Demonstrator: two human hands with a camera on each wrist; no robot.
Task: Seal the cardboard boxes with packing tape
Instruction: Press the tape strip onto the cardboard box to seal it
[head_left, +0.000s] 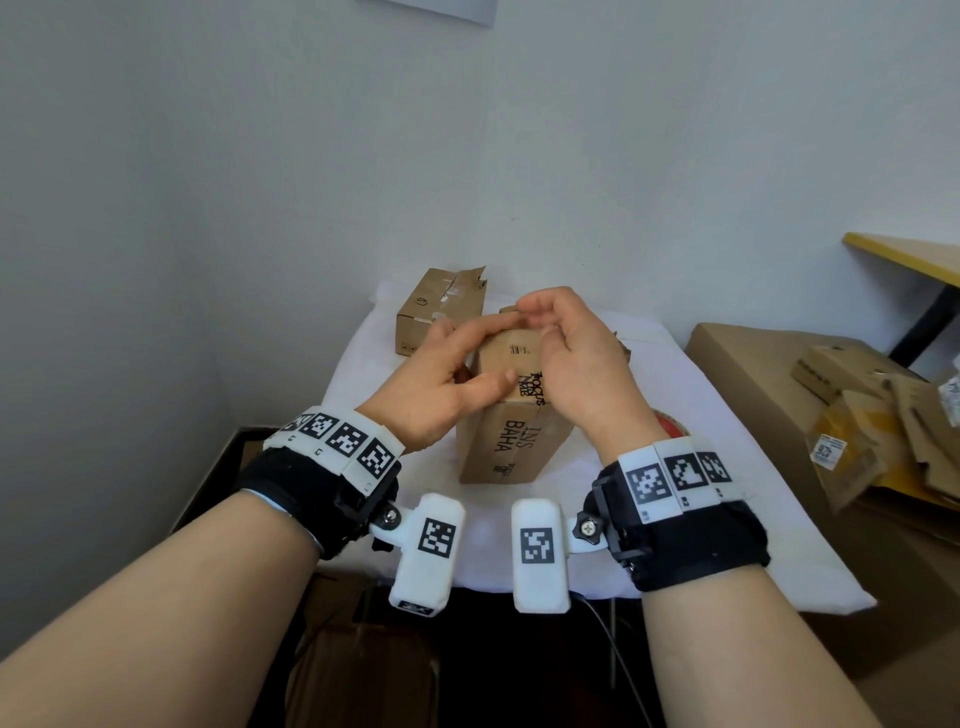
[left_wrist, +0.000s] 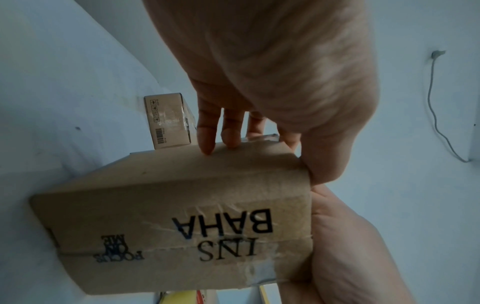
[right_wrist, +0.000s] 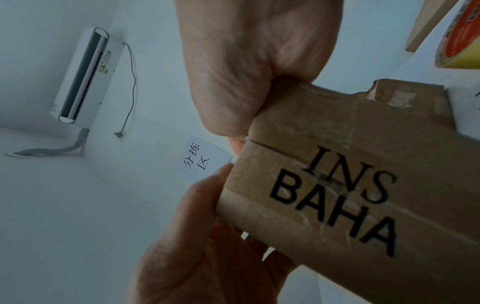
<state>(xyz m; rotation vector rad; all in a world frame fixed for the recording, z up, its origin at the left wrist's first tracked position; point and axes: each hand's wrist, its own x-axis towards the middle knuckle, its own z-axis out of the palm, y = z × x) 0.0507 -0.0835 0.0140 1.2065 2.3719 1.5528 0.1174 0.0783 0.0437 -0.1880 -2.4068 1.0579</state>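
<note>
The printed box (head_left: 511, 415) stands on end on the white surface (head_left: 727, 467), with both hands at its top end. The left grip (head_left: 441, 374) clasps that end, thumb on the front face. The right grip (head_left: 576, 358) pinches the upper edge. The flaps should probably be pressed flat and flush before any taping. The tape roll (head_left: 670, 423) lies just behind the right wrist, and a second box (head_left: 441, 312) stands beyond.

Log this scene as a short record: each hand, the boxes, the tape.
Left hand: holds the top end of the INS BAHA box, thumb on its printed face
Right hand: fingers curled over the same end
Box pose: standing on end on the white table
Second box: behind it, to the left
Tape roll: on the table right of the box, untouched
</note>
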